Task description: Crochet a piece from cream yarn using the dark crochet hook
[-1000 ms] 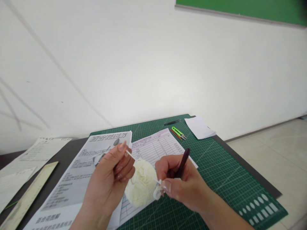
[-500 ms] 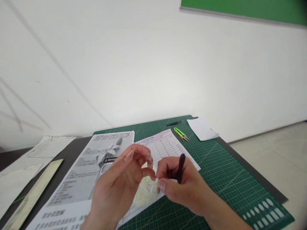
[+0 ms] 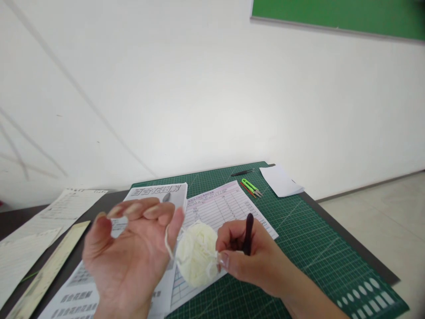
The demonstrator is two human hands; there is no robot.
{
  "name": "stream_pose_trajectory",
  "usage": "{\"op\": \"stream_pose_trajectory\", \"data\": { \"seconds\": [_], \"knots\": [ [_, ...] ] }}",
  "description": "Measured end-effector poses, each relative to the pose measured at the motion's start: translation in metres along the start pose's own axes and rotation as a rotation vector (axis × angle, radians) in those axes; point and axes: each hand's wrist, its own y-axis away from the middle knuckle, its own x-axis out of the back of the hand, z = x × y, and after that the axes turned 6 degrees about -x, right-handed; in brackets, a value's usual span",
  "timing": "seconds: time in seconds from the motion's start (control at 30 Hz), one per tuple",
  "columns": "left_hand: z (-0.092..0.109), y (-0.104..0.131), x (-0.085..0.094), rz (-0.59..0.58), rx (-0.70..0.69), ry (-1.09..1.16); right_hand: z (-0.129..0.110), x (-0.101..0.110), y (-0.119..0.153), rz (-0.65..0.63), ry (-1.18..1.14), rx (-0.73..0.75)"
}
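My left hand [image 3: 133,248] is raised palm up, its fingers loosely curled and apart. A strand of pale yarn [image 3: 168,239] loops around its little finger and runs down toward a cream yarn ball [image 3: 198,254]. To the right of that ball, my right hand [image 3: 247,259] is closed around a crochet hook with a dark brown handle [image 3: 249,230]. Its thumb and forefinger pinch a small bit of white yarn [image 3: 219,257] by the hook; the hook's tip is hidden by the fingers.
Beneath the ball is a lined printed sheet [image 3: 212,208] on the green cutting mat [image 3: 312,248]. Green thread snips [image 3: 249,187], black tweezers [image 3: 242,172] and white paper [image 3: 281,180] lie toward the back. Left are a printed pattern sheet [image 3: 78,288] and a ruler [image 3: 49,270].
My left hand has moved left, away from my right hand, and turned palm up, with yarn around its little finger. The yarn ball now shows fully. My right hand has stayed nearly still.
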Motion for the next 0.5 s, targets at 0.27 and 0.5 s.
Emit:
{"op": "stream_pose_trajectory", "data": {
  "seconds": [0.27,0.5],
  "knots": [
    [-0.010,0.008,0.007,-0.601,-0.354,-1.617,-0.002,0.000,-0.001,0.031,-0.008,0.013],
    [-0.014,0.008,0.012,-0.477,0.309,-1.288,-0.004,0.002,-0.003,0.067,-0.026,0.013]
  ]
}}
